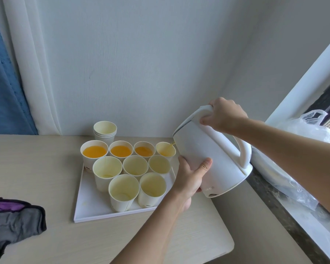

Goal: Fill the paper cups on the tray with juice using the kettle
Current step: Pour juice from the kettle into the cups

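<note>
Pouring juice [166, 153]: right hand [224, 115] grips handle of tilted white kettle [213, 159], left hand [191, 178] cups its body; spout over back-right paper cup [163, 147] on tray [88, 210]. Print near kettle base too small to read.

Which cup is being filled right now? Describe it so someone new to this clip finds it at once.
Start at the white tray on the beige table. In its back row of four paper cups, take the rightmost cup, just under the spout of the white kettle. Unlike its three full neighbours, it holds only a little juice, with a thin stream running in.
</note>
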`<action>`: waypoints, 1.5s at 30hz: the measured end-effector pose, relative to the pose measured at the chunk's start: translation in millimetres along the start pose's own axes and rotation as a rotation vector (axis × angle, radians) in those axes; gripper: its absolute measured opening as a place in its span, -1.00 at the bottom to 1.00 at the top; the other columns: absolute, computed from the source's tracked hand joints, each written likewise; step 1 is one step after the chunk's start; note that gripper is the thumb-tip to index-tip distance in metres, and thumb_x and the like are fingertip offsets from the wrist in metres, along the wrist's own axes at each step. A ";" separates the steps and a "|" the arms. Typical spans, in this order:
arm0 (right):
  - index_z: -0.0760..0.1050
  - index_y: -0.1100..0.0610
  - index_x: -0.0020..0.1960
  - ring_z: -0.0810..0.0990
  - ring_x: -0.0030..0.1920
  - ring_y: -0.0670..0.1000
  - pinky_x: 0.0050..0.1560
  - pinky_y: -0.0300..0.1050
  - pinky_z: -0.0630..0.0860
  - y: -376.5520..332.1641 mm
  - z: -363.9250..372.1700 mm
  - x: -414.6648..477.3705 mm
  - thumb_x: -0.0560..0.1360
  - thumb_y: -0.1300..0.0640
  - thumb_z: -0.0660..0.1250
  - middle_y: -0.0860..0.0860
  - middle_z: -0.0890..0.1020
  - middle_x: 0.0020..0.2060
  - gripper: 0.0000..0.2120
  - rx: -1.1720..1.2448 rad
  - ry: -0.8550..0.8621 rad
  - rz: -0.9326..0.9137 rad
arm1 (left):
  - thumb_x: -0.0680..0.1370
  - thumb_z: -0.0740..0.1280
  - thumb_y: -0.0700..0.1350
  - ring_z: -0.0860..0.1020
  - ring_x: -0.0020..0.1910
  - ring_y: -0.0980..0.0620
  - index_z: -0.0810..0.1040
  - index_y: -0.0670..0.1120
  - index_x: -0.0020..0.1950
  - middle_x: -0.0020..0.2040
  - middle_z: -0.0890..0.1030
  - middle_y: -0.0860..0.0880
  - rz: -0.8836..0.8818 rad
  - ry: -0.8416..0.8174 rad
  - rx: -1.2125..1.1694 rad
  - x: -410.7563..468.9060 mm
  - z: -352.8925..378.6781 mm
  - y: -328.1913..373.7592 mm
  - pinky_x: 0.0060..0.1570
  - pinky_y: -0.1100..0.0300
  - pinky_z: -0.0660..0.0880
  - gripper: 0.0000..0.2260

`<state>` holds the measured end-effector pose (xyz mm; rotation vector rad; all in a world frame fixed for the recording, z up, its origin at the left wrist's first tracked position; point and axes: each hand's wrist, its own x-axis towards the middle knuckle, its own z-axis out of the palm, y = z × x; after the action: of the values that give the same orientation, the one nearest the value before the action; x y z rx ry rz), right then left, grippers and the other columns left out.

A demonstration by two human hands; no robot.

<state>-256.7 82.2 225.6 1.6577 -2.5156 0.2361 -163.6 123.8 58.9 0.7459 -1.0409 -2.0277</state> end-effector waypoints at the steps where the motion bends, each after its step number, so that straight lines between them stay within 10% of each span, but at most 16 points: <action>1: 0.51 0.15 0.07 0.56 -0.11 0.21 -0.25 -0.11 0.40 0.1 -0.1 0.1 0.47 -0.01 0.42 0.10 0.58 -0.15 -0.72 0.000 0.000 0.000 | 0.60 0.46 0.05 0.63 0.25 -0.06 0.35 0.08 0.36 0.29 0.64 0.10 0.000 -0.003 0.001 0.6 -0.1 -0.1 0.11 -0.14 0.61 -0.59; 45: 0.49 0.18 0.02 0.50 -0.20 0.18 -0.42 -0.18 0.24 -8.5 2.8 4.4 0.48 0.06 0.36 0.04 0.47 -0.28 -0.79 -0.090 0.034 -0.040 | 0.47 0.49 0.15 0.63 0.25 -0.13 0.36 0.06 0.37 0.28 0.64 0.05 -0.021 -0.030 -0.026 5.3 -1.6 -3.4 0.12 -0.20 0.61 -0.45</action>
<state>-250.6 74.4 224.2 1.6532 -2.4282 0.1445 -166.6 120.3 54.3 0.7175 -1.0255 -2.0726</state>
